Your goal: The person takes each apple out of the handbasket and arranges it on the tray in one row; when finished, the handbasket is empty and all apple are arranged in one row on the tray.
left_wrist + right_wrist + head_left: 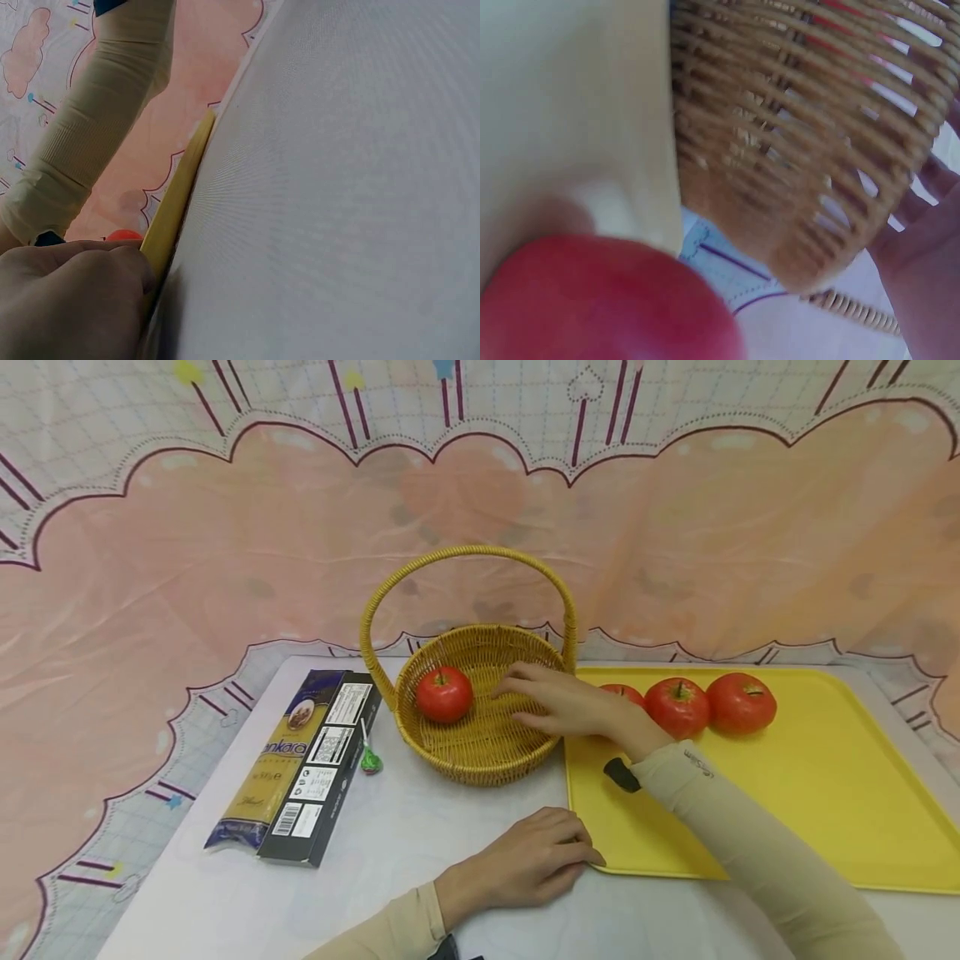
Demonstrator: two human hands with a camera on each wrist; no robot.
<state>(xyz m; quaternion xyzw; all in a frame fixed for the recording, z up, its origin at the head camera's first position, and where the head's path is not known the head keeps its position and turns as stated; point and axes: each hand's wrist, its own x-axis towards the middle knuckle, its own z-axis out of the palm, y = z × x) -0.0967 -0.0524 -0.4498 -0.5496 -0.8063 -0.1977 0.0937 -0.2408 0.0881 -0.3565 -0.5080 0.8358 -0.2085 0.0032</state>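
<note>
My right hand [558, 697] reaches over the right rim of a yellow wicker basket [487, 768], fingers loosely spread and nothing between them. One red apple [444, 695] lies inside on the left. In the right wrist view, the basket's woven side [810, 127] shows beside the hand [922, 255], with a red apple [615, 300] close to the camera. My left hand [528, 860] rests on the table, its bent fingers holding the near left corner of the yellow tray [787, 810]. The left wrist view shows that hand [75, 300] against the tray's edge [176, 202]; its fingertips are partly hidden.
Along the tray's back left lie red apples: one partly behind my right wrist [624, 693], another in the middle [677, 707], another farther right [741, 702]. Left of the basket are a green-wrapped lollipop [371, 761], a black box [322, 777] and a pasta packet [277, 760]. The basket's tall handle [468, 551] arches upward.
</note>
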